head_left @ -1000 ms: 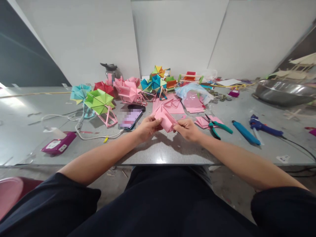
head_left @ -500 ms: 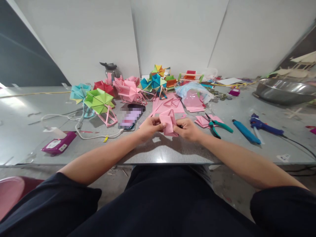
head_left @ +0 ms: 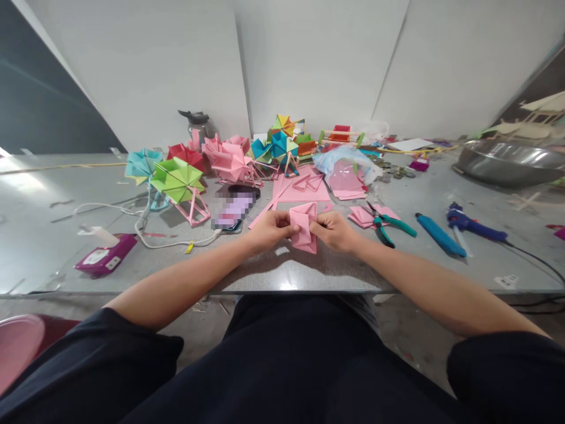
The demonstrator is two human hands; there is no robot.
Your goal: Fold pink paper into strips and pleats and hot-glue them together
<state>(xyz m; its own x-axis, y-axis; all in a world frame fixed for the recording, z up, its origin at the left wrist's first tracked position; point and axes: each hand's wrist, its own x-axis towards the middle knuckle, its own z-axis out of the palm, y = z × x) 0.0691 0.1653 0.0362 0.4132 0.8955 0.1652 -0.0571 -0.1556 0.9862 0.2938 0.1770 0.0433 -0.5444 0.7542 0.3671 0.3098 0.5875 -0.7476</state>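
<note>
While both hands pinch it, the folded pink paper (head_left: 303, 228) hangs just above the near edge of the grey counter (head_left: 282, 274); the left hand (head_left: 268, 231) grips its left side and the right hand (head_left: 334, 231) its right, likely so the creases stay tight; it looks thin, smooth and pointy. Flat pink sheets (head_left: 301, 189) lie just behind; green-handled pliers (head_left: 385, 224) rest to the right; a green paper pinwheel (head_left: 178, 179) stands far left.
</note>
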